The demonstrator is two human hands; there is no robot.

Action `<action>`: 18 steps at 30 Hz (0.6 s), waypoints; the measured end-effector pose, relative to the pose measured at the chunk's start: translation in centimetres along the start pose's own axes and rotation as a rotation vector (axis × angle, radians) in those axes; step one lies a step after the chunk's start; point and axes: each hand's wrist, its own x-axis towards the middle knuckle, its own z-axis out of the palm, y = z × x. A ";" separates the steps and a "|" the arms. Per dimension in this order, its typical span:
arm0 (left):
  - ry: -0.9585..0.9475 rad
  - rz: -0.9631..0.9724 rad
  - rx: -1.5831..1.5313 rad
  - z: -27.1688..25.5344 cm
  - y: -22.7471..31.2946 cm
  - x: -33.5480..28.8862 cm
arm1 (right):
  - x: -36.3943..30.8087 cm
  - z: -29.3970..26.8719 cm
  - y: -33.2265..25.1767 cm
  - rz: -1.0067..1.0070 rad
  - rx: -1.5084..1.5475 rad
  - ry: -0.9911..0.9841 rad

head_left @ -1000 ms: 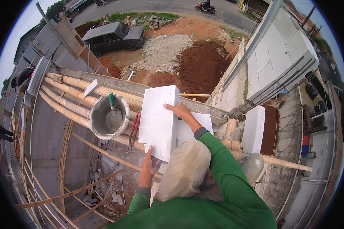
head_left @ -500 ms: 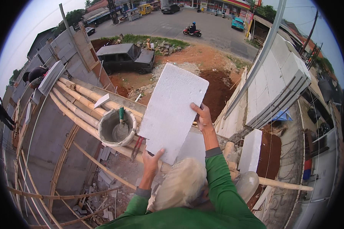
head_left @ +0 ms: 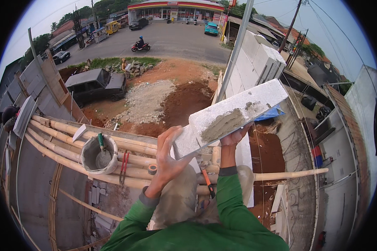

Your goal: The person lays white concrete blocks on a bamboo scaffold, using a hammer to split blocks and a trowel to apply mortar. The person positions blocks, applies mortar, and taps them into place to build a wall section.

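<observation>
Where flat before, white block (head_left: pixel 234 113) tilted edge-on.

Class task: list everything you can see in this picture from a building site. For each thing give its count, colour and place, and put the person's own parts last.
white lightweight concrete block: one, white with a grey mortar smear on its near face, held up at centre.
grey mortar bucket: one, grey, on the poles at left, a green-handled trowel inside.
bamboo scaffold poles: several, tan, lying across left to centre.
stacked white blocks: one stack, white, upper right.
dark parked car: one, black, on the dirt at upper left.
motorcycle with rider: one, on the road at top.
orange-handled tool: one, below the block.
left hand: fingers on the block's lower left end.
right hand: under the block, green sleeve.
</observation>
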 end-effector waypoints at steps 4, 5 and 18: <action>-0.103 -0.073 -0.173 2.5 1.0 0.0 | -1.2 0.8 -1.7 0.074 0.289 -0.260; -0.139 -0.146 -0.220 2.8 1.2 -0.1 | -1.4 1.2 -1.9 0.054 0.279 -0.145; -0.050 -0.636 -1.394 7.6 3.7 2.0 | -3.1 16.2 -11.2 -0.734 -0.896 -0.115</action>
